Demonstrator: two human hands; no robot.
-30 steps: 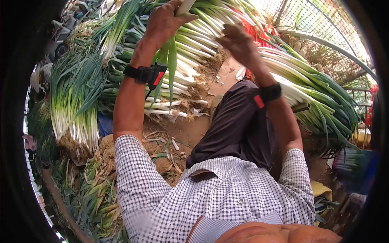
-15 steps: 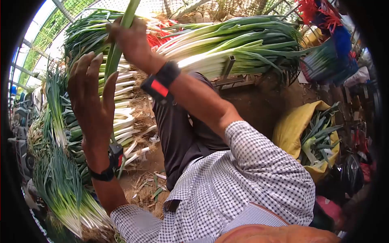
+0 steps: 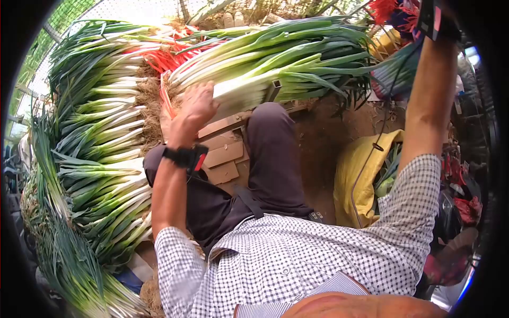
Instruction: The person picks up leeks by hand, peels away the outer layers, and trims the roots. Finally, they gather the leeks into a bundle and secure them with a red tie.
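My left hand (image 3: 196,106) rests on the white stalk ends of a large bundle of leeks (image 3: 291,47), its fingers apart and nothing visible between them and the stalks. The bundle lies on a metal-edged stand (image 3: 276,85), leaves toward the right. Red string (image 3: 165,55) hangs beside its root end. My right arm reaches up to the top right; past the black wrist strap the hand is cut off by the dark frame edge. A long row of leeks (image 3: 124,138) lies at the left, roots facing me.
Flattened cardboard (image 3: 225,156) lies between my knees. A yellow sack (image 3: 347,183) with leek tops stands at the right, a thin dark cord hanging in front of it. More loose leeks (image 3: 69,249) lie at the lower left. Wire fencing (image 3: 53,26) runs along the back.
My left hand has come down onto the leek bundle. My right hand has let go of the long leek it held and gone far right, out of view. The view has shifted.
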